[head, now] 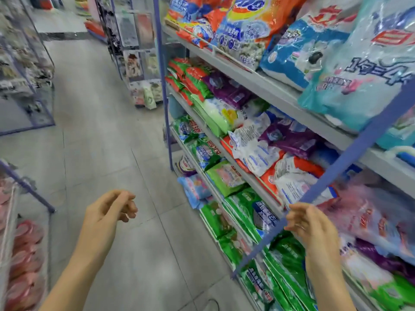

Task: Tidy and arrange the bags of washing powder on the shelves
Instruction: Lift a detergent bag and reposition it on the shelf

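The left hand (pixel 111 208) over the floor (pixel 107 135) and the right hand (pixel 308 223) before the washing powder bags (pixel 253 153) are loosely curled, holding nothing.

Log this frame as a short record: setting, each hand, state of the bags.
setting: shop aisle, shelves on the right
left hand: loosely curled, holding nothing, over the floor
right hand: loosely curled, holding nothing, beside the blue post
bags: washing powder bags lie tilted and overlapping on several shelves
nearest bag: orange and white bag, just above the right hand
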A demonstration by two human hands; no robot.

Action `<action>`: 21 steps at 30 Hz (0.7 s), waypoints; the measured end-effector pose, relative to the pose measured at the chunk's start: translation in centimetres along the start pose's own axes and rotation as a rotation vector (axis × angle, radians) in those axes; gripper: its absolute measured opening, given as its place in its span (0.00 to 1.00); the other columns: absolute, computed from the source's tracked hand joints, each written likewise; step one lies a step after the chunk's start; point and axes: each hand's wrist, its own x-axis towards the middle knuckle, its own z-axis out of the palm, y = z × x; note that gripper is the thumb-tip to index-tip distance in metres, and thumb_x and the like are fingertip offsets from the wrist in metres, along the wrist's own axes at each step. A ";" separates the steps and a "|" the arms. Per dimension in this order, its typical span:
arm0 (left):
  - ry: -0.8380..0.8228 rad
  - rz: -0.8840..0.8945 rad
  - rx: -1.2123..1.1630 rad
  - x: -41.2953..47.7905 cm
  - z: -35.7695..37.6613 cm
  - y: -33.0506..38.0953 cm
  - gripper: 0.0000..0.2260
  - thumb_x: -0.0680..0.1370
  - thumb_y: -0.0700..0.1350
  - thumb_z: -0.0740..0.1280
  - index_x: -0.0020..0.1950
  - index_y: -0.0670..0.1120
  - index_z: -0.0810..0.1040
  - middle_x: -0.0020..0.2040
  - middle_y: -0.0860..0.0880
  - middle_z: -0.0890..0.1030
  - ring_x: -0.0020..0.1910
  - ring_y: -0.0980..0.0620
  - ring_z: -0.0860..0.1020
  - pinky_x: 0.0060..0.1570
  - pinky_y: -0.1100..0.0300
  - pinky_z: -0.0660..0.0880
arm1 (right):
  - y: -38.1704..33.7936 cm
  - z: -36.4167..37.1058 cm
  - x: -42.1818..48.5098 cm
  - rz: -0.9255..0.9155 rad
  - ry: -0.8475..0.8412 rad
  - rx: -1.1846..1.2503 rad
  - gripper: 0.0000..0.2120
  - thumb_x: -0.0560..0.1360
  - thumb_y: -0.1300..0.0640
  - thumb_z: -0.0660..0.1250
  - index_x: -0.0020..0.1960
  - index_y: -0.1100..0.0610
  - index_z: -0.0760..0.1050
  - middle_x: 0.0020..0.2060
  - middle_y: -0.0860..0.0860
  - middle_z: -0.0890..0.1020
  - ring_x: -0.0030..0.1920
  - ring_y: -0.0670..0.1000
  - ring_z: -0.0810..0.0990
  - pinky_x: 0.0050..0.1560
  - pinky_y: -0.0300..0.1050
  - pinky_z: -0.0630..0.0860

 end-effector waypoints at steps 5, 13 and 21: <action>0.032 -0.014 0.006 7.1 2.4 0.0 0.14 0.80 0.43 0.61 0.38 0.53 0.82 0.33 0.50 0.80 0.32 0.55 0.78 0.39 0.55 0.73 | -0.1 2.8 7.7 -0.015 -0.028 -0.050 0.15 0.80 0.55 0.54 0.43 0.56 0.78 0.32 0.46 0.82 0.32 0.44 0.78 0.35 0.35 0.77; -0.012 -0.042 0.007 18.2 4.1 -2.1 0.15 0.80 0.43 0.61 0.37 0.52 0.82 0.33 0.49 0.81 0.33 0.53 0.79 0.41 0.52 0.73 | 2.0 11.1 15.9 -0.015 -0.090 -0.126 0.11 0.77 0.54 0.60 0.42 0.57 0.78 0.32 0.47 0.80 0.35 0.45 0.77 0.37 0.37 0.75; -0.229 0.018 0.053 34.3 4.3 -3.6 0.14 0.81 0.43 0.60 0.39 0.52 0.81 0.33 0.49 0.81 0.32 0.53 0.78 0.39 0.56 0.74 | 2.0 25.8 30.8 -0.184 0.053 -0.549 0.06 0.76 0.51 0.65 0.50 0.52 0.76 0.41 0.47 0.81 0.43 0.48 0.79 0.47 0.49 0.76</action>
